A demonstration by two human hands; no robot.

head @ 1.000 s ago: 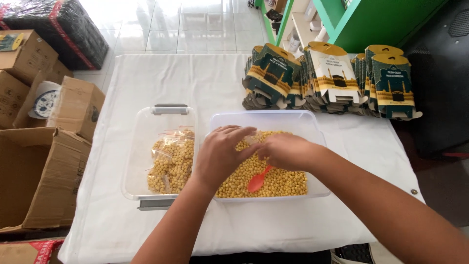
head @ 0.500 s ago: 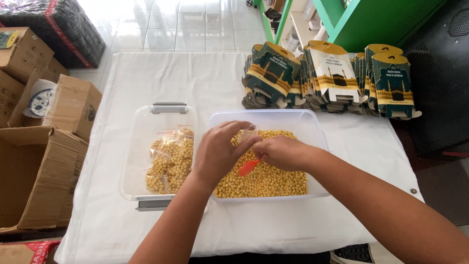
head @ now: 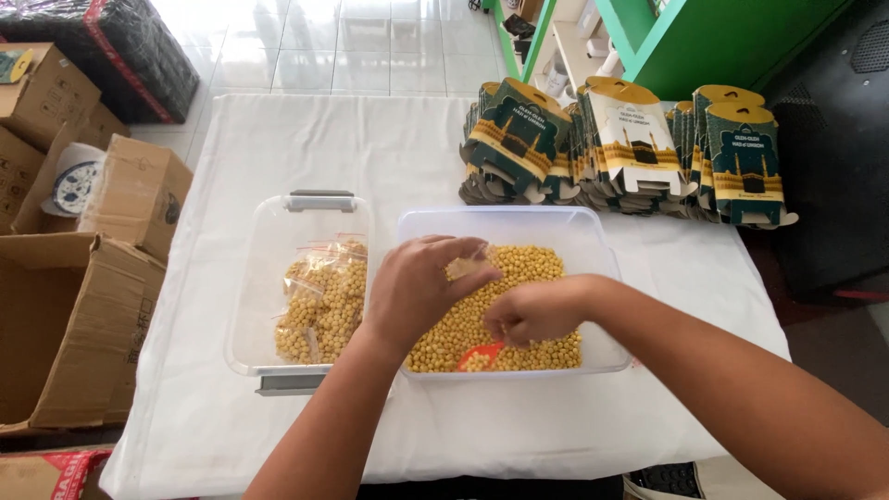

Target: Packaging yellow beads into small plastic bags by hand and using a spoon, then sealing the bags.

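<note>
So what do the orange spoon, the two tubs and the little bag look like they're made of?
Orange spoon: probably plastic, with uniform bright colour. Right tub and left tub: clear plastic, since the cloth shows through their walls. Small bag in the left hand: thin transparent film, seemingly plastic.

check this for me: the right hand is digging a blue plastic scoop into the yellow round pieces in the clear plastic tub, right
Not quite: the plastic scoop is orange-red, not blue, as the head view shows. The right hand does dig it into the yellow round pieces in the clear plastic tub.
</note>
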